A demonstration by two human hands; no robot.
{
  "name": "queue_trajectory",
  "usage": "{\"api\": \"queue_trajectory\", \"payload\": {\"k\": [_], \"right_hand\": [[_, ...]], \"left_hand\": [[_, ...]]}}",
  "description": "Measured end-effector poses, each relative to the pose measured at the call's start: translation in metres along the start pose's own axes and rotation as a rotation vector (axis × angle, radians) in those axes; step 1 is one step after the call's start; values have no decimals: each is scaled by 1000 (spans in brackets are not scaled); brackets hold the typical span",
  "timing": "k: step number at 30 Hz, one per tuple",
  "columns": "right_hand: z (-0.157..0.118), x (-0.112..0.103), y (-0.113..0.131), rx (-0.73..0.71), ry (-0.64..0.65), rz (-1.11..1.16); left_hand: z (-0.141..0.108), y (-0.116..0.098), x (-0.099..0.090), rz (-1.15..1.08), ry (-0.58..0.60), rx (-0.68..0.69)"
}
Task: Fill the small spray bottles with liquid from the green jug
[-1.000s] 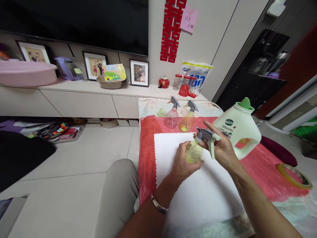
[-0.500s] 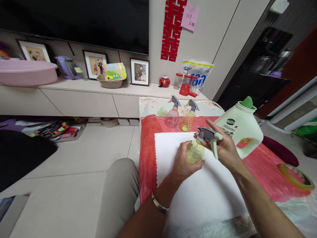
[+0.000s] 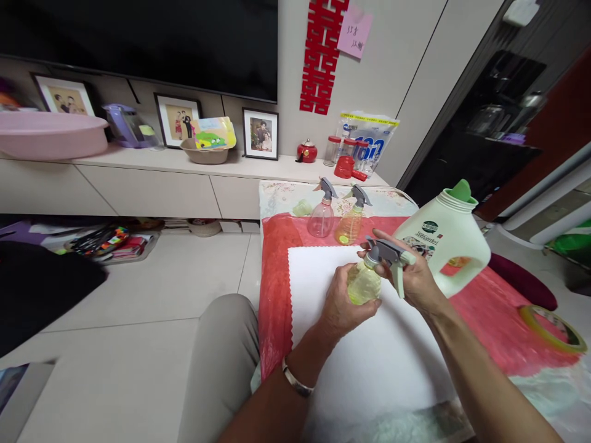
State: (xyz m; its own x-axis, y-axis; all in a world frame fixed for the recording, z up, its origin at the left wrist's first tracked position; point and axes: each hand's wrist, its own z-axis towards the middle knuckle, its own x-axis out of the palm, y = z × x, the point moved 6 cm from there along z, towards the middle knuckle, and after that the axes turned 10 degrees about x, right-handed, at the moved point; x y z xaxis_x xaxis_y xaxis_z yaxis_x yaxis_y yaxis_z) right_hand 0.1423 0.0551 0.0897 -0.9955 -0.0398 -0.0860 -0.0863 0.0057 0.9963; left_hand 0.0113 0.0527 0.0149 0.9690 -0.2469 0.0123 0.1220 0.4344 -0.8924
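Note:
My left hand [image 3: 339, 303] is wrapped round the body of a clear yellow spray bottle [image 3: 364, 285], held above a white sheet [image 3: 341, 363]. At its neck my right hand [image 3: 421, 282] grips the grey trigger head [image 3: 390, 251], whose pale trigger points right and down. Thumb and fingers are closed about the head and collar; some fingertips are hidden behind it. Just beyond stand a pink spray bottle [image 3: 320, 219] and an orange spray bottle [image 3: 349, 226], both with grey heads. A large pale green jug [image 3: 455, 240] with a green cap is right of my right hand.
A red plastic cover [image 3: 277, 277] lies under the sheet. A roll of tape [image 3: 554, 329] rests at the right. Behind the table, a long cabinet [image 3: 170, 163] carries picture frames, a pink basin [image 3: 50, 135], red-lidded jars and a plastic bag [image 3: 369, 132].
The raised finger of my right hand has come down toward the trigger head, and that hand has turned slightly. My left hand and the bottle body stay nearly in place.

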Motion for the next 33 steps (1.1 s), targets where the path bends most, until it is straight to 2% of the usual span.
{"api": "queue_trajectory", "payload": {"k": [4, 9, 15, 19, 24, 27, 30, 33], "right_hand": [[2, -1, -8, -35, -15, -25], [0, -7, -3, -1, -123, -93], [-1, -10, 10, -54, -90, -24], [-4, -19, 31, -179, -164, -4], [-24, -22, 87, -369, -300, 50], [-40, -25, 114, -427, -367, 96], [-53, -31, 123, -470, -429, 86], [-57, -33, 107, -468, -389, 6]], "left_hand": [[0, 1, 1, 14, -1, 27], [0, 0, 1, -9, 12, 19], [0, 5, 3, -16, 24, -13], [-1, 7, 2, -11, 12, -32], [-1, 11, -1, 14, -44, -46], [-1, 14, -5, 57, -108, -34], [0, 15, -9, 97, -161, -25], [0, 14, -16, 118, -238, -18]]}}
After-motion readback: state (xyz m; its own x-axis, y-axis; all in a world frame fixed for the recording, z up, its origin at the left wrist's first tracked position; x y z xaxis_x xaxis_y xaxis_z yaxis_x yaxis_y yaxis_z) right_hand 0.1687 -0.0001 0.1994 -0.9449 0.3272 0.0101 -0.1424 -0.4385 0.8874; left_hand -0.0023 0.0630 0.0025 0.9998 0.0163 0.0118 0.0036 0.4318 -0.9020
